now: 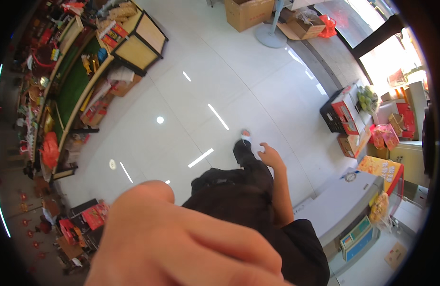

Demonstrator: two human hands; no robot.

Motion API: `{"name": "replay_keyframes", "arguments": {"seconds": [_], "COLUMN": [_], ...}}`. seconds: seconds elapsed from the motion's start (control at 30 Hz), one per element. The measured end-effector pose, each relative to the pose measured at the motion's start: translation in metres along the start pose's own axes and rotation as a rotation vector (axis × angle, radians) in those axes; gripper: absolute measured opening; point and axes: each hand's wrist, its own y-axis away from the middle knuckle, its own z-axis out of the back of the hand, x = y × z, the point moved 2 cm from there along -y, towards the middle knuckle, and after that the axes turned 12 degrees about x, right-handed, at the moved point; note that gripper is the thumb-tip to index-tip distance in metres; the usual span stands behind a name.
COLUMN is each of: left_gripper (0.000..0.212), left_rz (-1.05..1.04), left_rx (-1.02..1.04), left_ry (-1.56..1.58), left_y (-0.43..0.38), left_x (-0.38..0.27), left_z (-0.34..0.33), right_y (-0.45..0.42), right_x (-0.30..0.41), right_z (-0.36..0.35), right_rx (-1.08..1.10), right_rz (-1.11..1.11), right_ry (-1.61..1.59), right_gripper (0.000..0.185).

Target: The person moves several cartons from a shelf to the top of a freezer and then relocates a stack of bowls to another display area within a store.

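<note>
My left hand (177, 239) is raised very close to the camera and fills the lower middle of the view. Its fingers are bent, and their tips run out of the bottom edge, so whatever they touch is hidden. On the other side, my right hand (271, 156) hangs beside my leg with its fingers loosely curled and apart, holding nothing. Below it lies the pale tiled floor (277, 118). Dark clothing covers my body, and one foot in a light sandal (245, 135) shows ahead of my dark trouser leg (246, 152).
Goods shelves (77, 85) curve along the left, ending in a wood-panelled display stand (139, 46). A grey chest-like cabinet (345, 203) stands at right, near stacked cartons (348, 111). Ahead are a cardboard box (246, 14) and a fan base (271, 35) near a bright doorway.
</note>
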Motion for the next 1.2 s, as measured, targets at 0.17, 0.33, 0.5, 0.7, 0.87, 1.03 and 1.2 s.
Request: {"name": "replay_keyframes", "arguments": {"seconds": [0.17,0.33,0.5,0.7,0.87,1.03,1.2], "left_gripper": [0.051,0.05,0.038,0.04,0.042,0.042,0.04], "left_rz": [0.085,0.161,0.681,1.612,1.755,1.951,1.648], "left_rx": [-0.057,-0.221,-0.456,-0.733,-0.82,-0.963,-1.35], "left_ry": [-0.091,-0.326,-0.782,-1.131,-0.702,-0.854,-1.281], "left_y": [-0.007,0.027,0.105,0.283,0.395,0.436,0.434], "left_x": [0.006,-0.022,-0.043,0.008,-0.014,-0.1,-0.192], "left_z": [0.06,0.103,0.143,0.191,0.219,0.275,0.325], "right_y": [-0.075,-0.153,-0.232,-0.298,-0.315,-0.374,-0.391], "right_x": [0.032,0.086,0.183,0.33,0.432,0.494,0.608], "right_z": [0.076,0.125,0.116,0.06,0.041,0.036,0.034], "right_rx": [0.105,0.166,0.423,0.492,0.669,0.582,0.78], "right_rz": [0.013,0.106,0.253,0.435,0.409,0.434,0.384], "right_ry": [-0.055,0.33,0.566,0.622,0.281,0.719,-0.217], "right_gripper": [0.045,0.046,0.047,0.046,0.046,0.045,0.036]}}
